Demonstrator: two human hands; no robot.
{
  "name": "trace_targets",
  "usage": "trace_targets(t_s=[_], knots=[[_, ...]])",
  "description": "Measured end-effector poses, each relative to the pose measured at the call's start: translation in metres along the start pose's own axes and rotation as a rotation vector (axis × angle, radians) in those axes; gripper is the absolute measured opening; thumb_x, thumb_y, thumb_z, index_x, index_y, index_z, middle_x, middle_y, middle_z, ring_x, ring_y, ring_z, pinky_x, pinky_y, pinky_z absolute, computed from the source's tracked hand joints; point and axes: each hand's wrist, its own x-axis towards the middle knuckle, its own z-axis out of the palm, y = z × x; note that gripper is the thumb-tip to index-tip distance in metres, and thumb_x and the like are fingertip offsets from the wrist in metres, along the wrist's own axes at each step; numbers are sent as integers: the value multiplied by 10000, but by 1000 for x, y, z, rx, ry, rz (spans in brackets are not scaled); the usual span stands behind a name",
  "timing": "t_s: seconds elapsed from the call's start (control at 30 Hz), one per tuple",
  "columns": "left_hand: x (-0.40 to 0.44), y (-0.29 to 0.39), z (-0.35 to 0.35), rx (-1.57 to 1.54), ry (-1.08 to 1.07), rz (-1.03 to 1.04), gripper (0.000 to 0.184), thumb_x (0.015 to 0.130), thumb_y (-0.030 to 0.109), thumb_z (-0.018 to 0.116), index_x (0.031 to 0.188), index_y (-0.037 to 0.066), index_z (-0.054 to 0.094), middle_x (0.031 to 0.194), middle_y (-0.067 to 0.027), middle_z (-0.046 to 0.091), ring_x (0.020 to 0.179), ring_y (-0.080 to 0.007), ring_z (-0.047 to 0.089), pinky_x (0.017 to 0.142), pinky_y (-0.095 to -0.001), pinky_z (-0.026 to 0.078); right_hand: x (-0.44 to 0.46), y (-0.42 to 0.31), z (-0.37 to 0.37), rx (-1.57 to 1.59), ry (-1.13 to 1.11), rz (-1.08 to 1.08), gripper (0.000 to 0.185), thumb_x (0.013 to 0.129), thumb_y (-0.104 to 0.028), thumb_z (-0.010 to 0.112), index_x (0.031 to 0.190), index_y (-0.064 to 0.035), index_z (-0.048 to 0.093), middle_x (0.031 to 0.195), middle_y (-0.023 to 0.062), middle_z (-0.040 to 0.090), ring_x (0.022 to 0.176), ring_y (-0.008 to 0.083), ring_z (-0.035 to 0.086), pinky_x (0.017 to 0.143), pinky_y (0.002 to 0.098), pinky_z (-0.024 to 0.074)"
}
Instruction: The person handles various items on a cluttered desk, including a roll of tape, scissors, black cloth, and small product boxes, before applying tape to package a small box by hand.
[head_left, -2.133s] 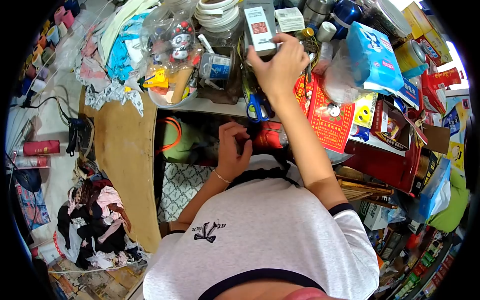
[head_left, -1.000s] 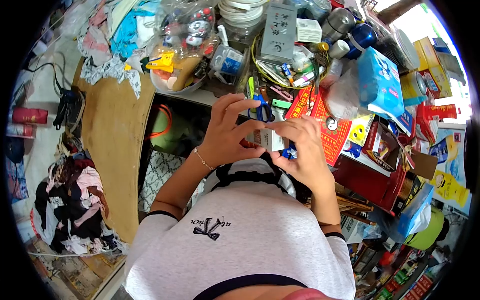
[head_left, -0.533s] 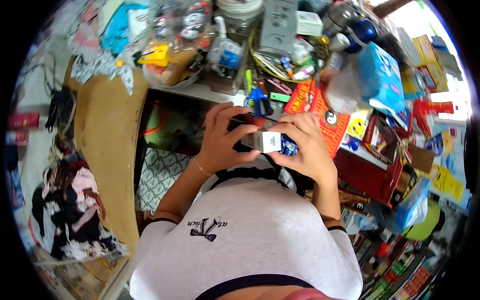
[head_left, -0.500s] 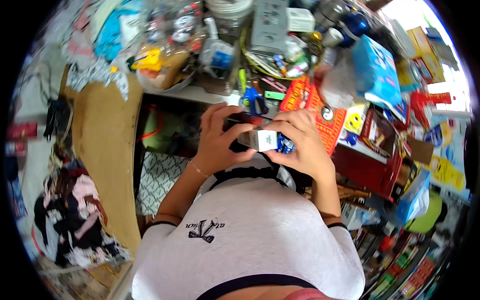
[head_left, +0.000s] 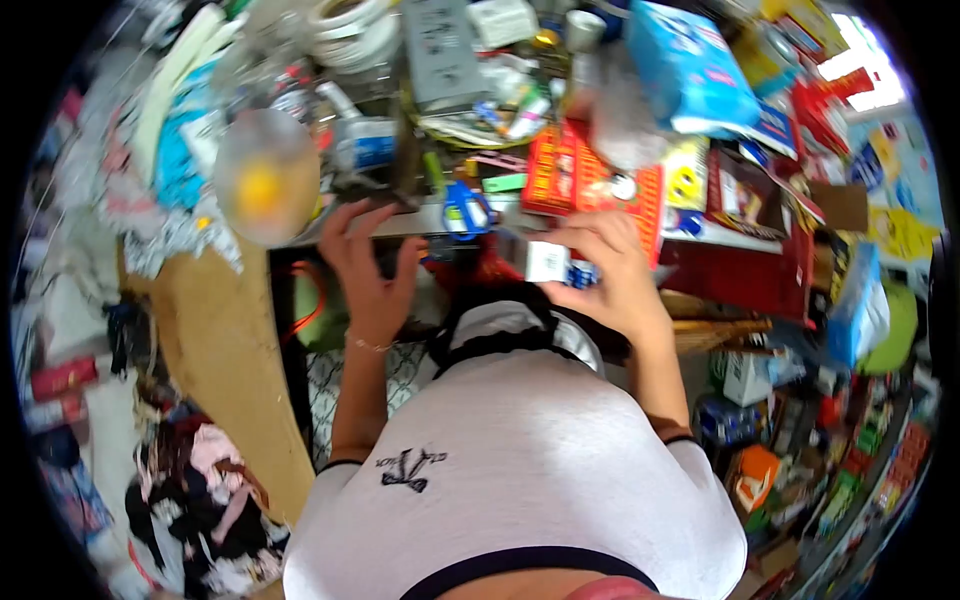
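My right hand [head_left: 612, 268] is closed around a small white box [head_left: 546, 262], held over the front edge of the table with its printed white face turned up. Under those fingers a small blue patterned thing [head_left: 582, 273] peeks out; what it is I cannot make out. Apart from the box, my left hand [head_left: 368, 262] is raised at the table edge, fingers spread and nothing seen in them. Between the two hands, blue-handled scissors [head_left: 466, 212] lie at the table's front edge. A red printed booklet [head_left: 560, 175] lies just beyond my right hand.
Clutter covers the table: a grey box [head_left: 440, 55], a blue plastic pack [head_left: 690, 70], a green strip [head_left: 504, 183] and an open carton [head_left: 745, 195]. A blurred pale oval with a yellow middle [head_left: 262, 185] shows at left. A brown board [head_left: 215, 340] and heaped cloth [head_left: 205, 490] are left.
My left hand has come off the white box and moved left, its fingers opening. My right hand keeps the box. The whole view has shifted, with the table things now further left.
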Motion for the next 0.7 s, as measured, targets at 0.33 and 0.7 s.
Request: trace_targets(t_s=[0.33, 0.7], knots=[[-11, 20, 2, -207, -142, 117, 505, 667, 348, 797, 1108, 149, 651, 1199, -96, 459, 1171, -308, 385, 990, -434, 322, 9, -12, 15, 40, -80, -14, 405, 635, -181, 783, 993, -52, 642, 990, 112, 575, 928, 312, 524, 828, 393, 409], [-26, 18, -13, -85, -17, 132, 458, 592, 285, 807, 1025, 243, 665, 1191, -32, 486, 1147, -326, 415, 978, -451, 374, 43, -34, 34, 78, -263, -209, 385, 677, -198, 766, 1014, -64, 636, 1005, 87, 580, 939, 303, 528, 816, 392, 411]])
